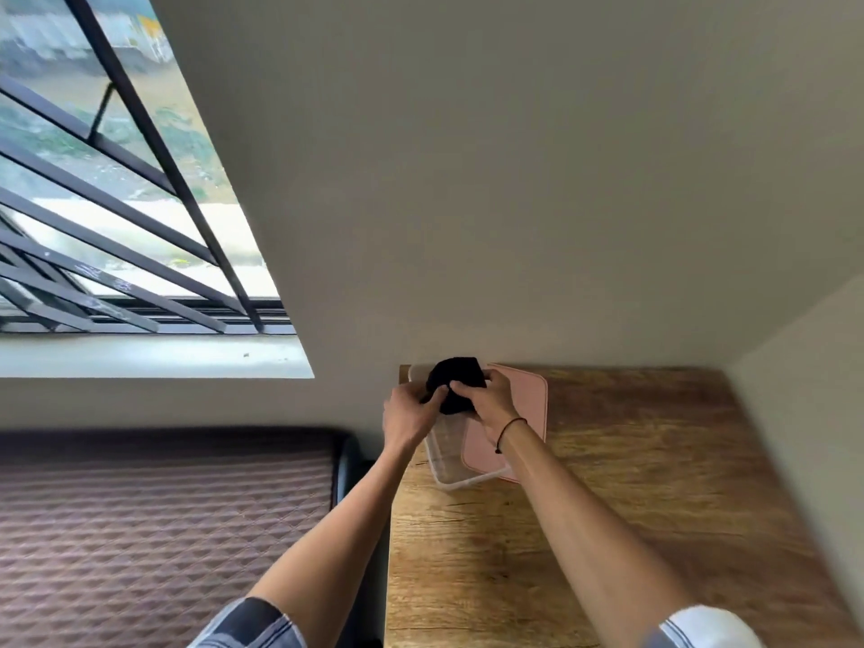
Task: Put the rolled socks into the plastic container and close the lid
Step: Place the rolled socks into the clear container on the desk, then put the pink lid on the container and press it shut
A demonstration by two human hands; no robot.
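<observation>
A black rolled sock bundle (456,378) is held over the far end of a clear plastic container (449,465) that stands open on the wooden table (608,507). My left hand (409,411) grips the bundle from the left and my right hand (488,397) grips it from the right. A pink lid (530,404) lies beside the container on its right, partly under my right wrist. The container's inside near me looks empty; its far end is hidden by the socks and my hands.
The table stands in a corner, with a wall just behind the container and another wall on the right. A bed with a brown quilted mattress (154,521) lies to the left, below a barred window (117,203).
</observation>
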